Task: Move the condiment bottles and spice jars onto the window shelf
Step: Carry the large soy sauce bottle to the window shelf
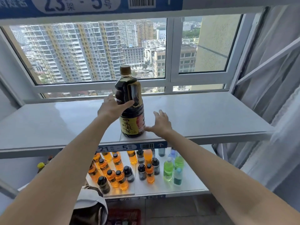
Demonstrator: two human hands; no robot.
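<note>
A tall dark soy sauce bottle (pixel 131 109) with a gold cap and a yellow label stands upright near the front edge of the white window shelf (pixel 203 116). My left hand (pixel 112 108) wraps around the bottle's waist from the left, thumb across its front. My right hand (pixel 160 123) hovers just right of the bottle's base, fingers spread, thumb touching or nearly touching the label. On the lower shelf (pixel 186 185) stand several small bottles (pixel 120 174) with orange, dark, green and blue contents.
A window with white frames (pixel 169 51) runs behind the shelf. A grey curtain (pixel 276 95) hangs at the right. A blue shelf label (pixel 129 147) marks the front edge. A red basket (pixel 125 215) sits on the floor below, beside a person's capped head (pixel 90 203).
</note>
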